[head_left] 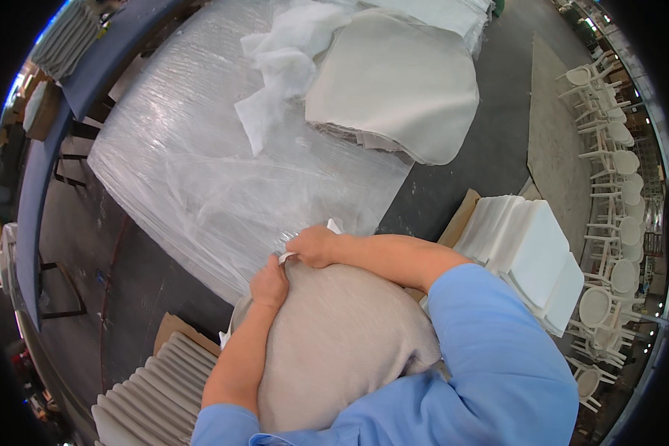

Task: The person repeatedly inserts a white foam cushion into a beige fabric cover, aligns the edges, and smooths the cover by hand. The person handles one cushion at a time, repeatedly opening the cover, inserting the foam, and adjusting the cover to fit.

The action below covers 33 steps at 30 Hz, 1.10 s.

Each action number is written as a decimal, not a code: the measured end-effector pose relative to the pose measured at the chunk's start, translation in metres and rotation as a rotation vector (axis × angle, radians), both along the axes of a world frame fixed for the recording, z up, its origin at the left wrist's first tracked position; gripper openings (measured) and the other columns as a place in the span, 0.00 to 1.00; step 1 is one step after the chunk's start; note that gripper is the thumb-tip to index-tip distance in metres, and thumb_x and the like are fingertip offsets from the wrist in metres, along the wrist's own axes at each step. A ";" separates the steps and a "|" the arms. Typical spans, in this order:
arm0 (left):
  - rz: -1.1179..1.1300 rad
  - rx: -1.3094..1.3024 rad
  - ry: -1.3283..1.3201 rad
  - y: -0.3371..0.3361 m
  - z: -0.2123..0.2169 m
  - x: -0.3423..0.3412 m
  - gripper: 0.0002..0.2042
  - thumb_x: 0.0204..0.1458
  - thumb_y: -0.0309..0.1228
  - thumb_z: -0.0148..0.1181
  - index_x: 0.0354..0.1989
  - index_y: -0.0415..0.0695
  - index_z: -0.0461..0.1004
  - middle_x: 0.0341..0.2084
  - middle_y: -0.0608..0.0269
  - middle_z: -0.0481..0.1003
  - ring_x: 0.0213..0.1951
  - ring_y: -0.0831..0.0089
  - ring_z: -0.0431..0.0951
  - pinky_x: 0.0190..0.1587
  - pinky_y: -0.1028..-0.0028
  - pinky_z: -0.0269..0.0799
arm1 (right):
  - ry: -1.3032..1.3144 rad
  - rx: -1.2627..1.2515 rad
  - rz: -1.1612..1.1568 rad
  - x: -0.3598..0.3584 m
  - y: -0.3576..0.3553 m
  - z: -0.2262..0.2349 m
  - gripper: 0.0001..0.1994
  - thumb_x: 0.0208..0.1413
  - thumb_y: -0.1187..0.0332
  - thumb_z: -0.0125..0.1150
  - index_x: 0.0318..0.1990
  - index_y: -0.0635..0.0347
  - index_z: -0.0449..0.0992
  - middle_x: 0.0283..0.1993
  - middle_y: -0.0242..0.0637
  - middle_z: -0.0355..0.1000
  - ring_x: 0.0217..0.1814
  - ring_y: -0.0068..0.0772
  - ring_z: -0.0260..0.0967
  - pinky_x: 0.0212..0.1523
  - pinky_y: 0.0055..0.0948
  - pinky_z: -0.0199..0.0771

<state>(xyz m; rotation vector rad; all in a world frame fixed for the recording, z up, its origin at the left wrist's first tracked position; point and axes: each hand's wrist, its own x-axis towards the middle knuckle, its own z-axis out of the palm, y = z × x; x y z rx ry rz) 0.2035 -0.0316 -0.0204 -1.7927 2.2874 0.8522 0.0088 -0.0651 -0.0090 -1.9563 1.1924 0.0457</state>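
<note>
A beige fabric cover point(342, 327) lies over a rounded, cushion-like bulk against my body. At its far edge my left hand point(269, 284) is closed on the cloth, with the fingers curled under. Just beyond it and to the right, my right hand point(316, 247) pinches the same edge. A short white strip point(287, 256) shows between the two hands. Another white bit point(334, 226) sticks out past my right hand. What lies under the cover is mostly hidden, and so are my fingertips.
A large plastic-wrapped block point(193, 149) stands ahead, bearing a stack of beige fabric pieces point(401, 82) and crumpled white wadding point(282, 74). White foam pads point(524, 253) stand at right, grey-beige cushions point(156, 390) at lower left. White chairs point(621, 193) line the far right; a blue-topped table point(37, 215) runs along the left.
</note>
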 end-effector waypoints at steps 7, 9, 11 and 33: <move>-0.043 0.044 0.000 -0.014 -0.014 0.006 0.13 0.64 0.41 0.47 0.41 0.42 0.69 0.30 0.41 0.80 0.36 0.38 0.79 0.40 0.45 0.72 | -0.014 -0.033 0.034 0.006 -0.013 -0.020 0.17 0.63 0.51 0.54 0.37 0.56 0.77 0.36 0.51 0.78 0.42 0.57 0.76 0.42 0.51 0.73; -0.016 0.122 0.034 -0.017 -0.008 0.001 0.17 0.64 0.44 0.48 0.41 0.40 0.72 0.34 0.39 0.80 0.40 0.39 0.79 0.44 0.48 0.72 | 0.016 -0.053 0.044 0.000 -0.009 -0.022 0.18 0.64 0.50 0.52 0.37 0.56 0.77 0.36 0.51 0.78 0.42 0.57 0.76 0.42 0.51 0.73; 0.107 0.293 0.208 -0.020 -0.003 0.011 0.19 0.64 0.45 0.48 0.41 0.40 0.75 0.37 0.37 0.79 0.43 0.40 0.78 0.46 0.50 0.72 | 0.081 0.018 0.089 0.002 -0.013 -0.011 0.19 0.65 0.50 0.50 0.43 0.56 0.78 0.41 0.50 0.78 0.48 0.56 0.76 0.47 0.51 0.74; 0.008 0.254 0.102 0.000 0.016 0.082 0.21 0.64 0.50 0.50 0.44 0.42 0.74 0.30 0.40 0.79 0.36 0.38 0.79 0.41 0.48 0.73 | 0.086 -0.011 0.042 -0.002 -0.013 -0.022 0.15 0.64 0.56 0.50 0.40 0.56 0.78 0.37 0.49 0.79 0.42 0.55 0.77 0.41 0.52 0.73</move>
